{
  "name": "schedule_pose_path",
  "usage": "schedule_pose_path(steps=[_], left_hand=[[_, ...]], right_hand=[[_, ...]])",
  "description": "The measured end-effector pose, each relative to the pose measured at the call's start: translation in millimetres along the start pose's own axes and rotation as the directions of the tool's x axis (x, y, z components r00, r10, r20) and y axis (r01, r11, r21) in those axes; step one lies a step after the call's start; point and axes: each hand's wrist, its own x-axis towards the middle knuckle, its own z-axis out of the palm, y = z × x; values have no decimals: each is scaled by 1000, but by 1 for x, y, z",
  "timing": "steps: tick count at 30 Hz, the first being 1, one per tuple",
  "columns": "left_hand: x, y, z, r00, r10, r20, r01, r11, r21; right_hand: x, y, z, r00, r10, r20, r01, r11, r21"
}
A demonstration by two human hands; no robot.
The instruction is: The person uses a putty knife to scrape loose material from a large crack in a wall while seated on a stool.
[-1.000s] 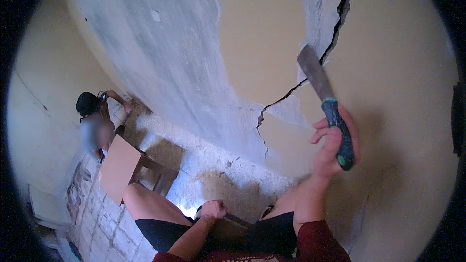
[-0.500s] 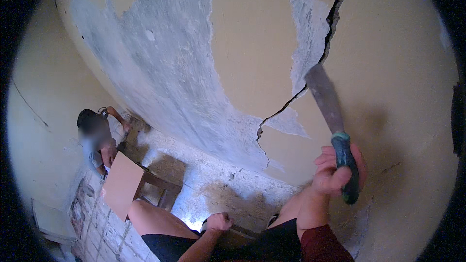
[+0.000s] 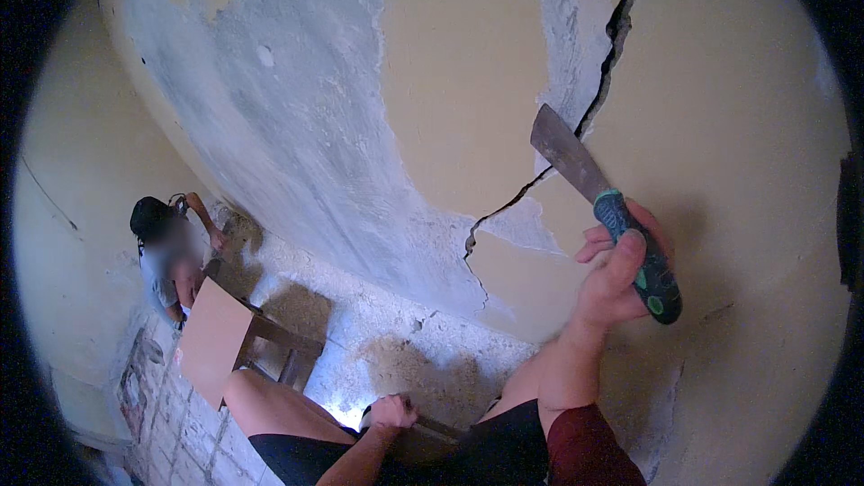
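Note:
My right hand [image 3: 621,274] is wrapped round the dark green handle of a putty knife [image 3: 571,157]. Its worn metal blade points up and to the left, in front of the wall [image 3: 463,81] beside a long dark crack [image 3: 615,45]. From this view I cannot tell whether the blade touches the surface. Patches of pale grey scraped surface [image 3: 306,99] surround an area of yellowish paint left of the blade. Low between my knees, my left hand [image 3: 393,411] is closed, fingers curled; what it grips is hidden, with a bright glow just beside it.
At the left another person [image 3: 166,256] crouches by the wall's base. A wooden chair or stool with a flat tan panel [image 3: 216,337] stands by my left knee. Pale dust and debris [image 3: 418,373] cover the floor along the wall, with worn tiles [image 3: 193,423] at lower left.
My right hand has risen with the putty knife, whose blade has swung further left and up. The left hand stays low, closed. The whole view has shifted slightly.

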Motion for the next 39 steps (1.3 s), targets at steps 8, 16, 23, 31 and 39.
schedule_pose_path(steps=[8, 16, 23, 31, 39], left_hand=[[1, 11, -4, 1000, -30, -2, 30, 999, 10], [7, -5, -2, 999, -14, 48, 12, 999, 32], [5, 6, 4, 1000, 17, 9, -17, 1000, 16], [0, 11, -16, 1000, -12, -7, 12, 1000, -7], [3, 8, -6, 999, -27, 29, 27, 1000, 17]], right_hand=[[4, 5, -5, 994, -90, 66, 91, 996, -5], [-10, 6, -8, 997, 2, 71, -3, 1000, 7], [-2, 8, -6, 996, -74, 58, 67, 993, 102], [-8, 15, 1, 995, -66, 75, 56, 991, 125], [-3, 4, 0, 990, -52, 128, 37, 993, 114]])
